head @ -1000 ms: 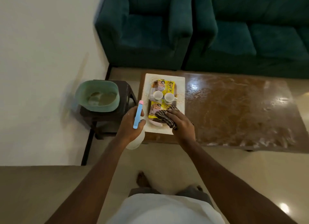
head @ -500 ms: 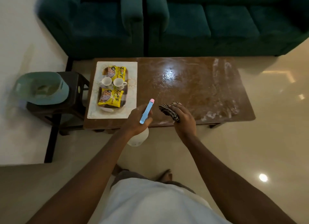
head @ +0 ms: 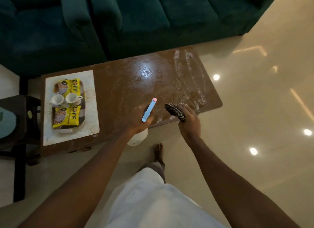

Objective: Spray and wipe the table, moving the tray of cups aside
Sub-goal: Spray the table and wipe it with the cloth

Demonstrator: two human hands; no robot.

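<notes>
The table (head: 129,85) is seen from above with its long axis running left to right, and the tray of cups (head: 70,107) is found at its left end, long axis running near to far, the two cups side by side across its middle between two yellow packets. The right half of the top is marked with white streaks (head: 186,78), densest toward the right end.

The left hand (head: 141,119) is wrapped around the spray bottle (head: 149,109), fingers closed on its neck; the bottle's blue head is tilted with its pink tip pointing far and slightly right, toward the streaked area, while the white body hangs below the near edge. The right hand (head: 188,120) is clenched on a dark striped cloth (head: 175,111), held over the near right edge (whether the cloth touches the wood cannot be told).

The streaked patch lies far and right of both hands, and the right hand is judged the nearer. A wipe along the table's length, toward the right end, is probably called for next; the tray lies well to the left, clear of that sweep.
</notes>
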